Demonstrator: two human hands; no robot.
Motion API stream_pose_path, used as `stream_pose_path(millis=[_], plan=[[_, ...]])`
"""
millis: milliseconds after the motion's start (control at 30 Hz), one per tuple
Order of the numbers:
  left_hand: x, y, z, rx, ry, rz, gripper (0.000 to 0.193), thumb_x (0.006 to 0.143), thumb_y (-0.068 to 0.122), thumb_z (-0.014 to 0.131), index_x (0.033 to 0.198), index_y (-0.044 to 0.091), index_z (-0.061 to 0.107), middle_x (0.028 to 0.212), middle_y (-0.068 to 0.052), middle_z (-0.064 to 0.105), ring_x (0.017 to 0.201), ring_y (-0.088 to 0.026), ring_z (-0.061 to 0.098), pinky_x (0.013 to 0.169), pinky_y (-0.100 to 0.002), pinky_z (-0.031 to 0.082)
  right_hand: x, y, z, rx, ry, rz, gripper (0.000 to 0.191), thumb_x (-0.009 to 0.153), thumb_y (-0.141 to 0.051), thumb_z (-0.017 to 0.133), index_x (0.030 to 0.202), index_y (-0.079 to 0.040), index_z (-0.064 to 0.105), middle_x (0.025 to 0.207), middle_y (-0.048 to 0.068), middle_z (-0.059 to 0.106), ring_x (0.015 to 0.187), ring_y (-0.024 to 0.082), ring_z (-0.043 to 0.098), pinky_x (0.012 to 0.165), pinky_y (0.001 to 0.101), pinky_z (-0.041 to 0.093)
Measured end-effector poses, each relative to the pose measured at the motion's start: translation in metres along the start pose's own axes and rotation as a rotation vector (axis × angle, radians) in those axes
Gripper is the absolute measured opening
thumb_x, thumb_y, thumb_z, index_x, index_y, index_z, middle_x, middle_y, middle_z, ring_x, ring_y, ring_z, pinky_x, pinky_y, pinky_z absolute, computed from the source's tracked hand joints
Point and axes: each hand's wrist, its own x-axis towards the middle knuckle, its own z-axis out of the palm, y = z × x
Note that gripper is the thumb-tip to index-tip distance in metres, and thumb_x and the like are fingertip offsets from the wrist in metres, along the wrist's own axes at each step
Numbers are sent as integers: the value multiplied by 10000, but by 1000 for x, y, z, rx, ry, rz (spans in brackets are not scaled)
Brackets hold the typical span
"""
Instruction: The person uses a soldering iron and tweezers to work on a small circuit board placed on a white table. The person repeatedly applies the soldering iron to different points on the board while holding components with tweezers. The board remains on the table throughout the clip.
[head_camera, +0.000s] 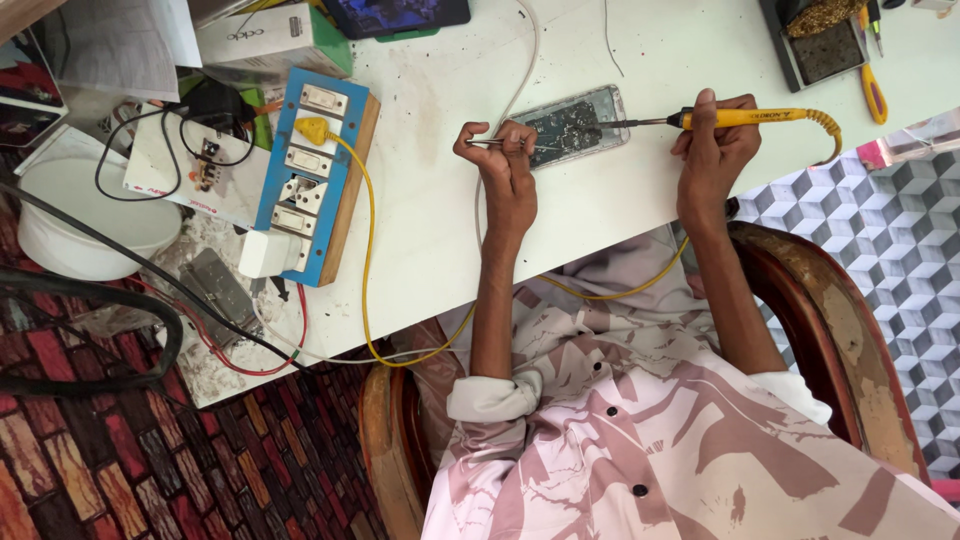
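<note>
An opened phone (575, 122) lies on the white table (440, 200), its dark circuit board showing. My left hand (503, 160) holds thin metal tweezers (487, 142) at the phone's left end. My right hand (715, 145) grips a yellow soldering iron (745, 117), whose dark tip points left and reaches the phone's right edge. A yellow cable (365, 250) runs from the iron's side down across the table edge and up to a yellow plug on the switch board.
A blue switch board on a wooden base (310, 185) stands at the left with plugs in it. A white bowl (85, 215), black cables and small boxes crowd the left side. A black stand tray (820, 45) and yellow-handled tool (872, 92) sit at the top right. A wooden chair arm (830, 330) curves at my right.
</note>
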Motion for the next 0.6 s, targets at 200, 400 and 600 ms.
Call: stream_pose_path(millis=[200, 400, 600], plan=[[1, 1, 1, -32, 5, -55, 200, 1162, 232, 349, 1213, 134, 183, 839, -69, 510, 818, -154, 425, 836, -302, 406, -1, 2, -3, -31, 37, -16, 274, 1165, -227, 614, 986, -64, 484, 767, 19, 520, 592, 96, 516, 557, 243, 418], [3, 0, -1, -33, 4, -26, 199, 1168, 232, 348, 1216, 134, 181, 838, -70, 504, 828, -163, 431, 877, -319, 409, 1, 2, -2, 19, 61, -13, 282, 1165, -252, 595, 991, -66, 474, 784, 25, 537, 592, 111, 543, 571, 248, 419], [5, -3, -4, 3, -1, -8, 191, 1168, 229, 335, 1215, 134, 177, 833, -65, 516, 820, -158, 435, 877, -318, 412, -2, -2, 4, -70, 0, -27, 289, 1180, -233, 605, 985, -63, 476, 765, 18, 526, 616, 107, 556, 598, 242, 421]])
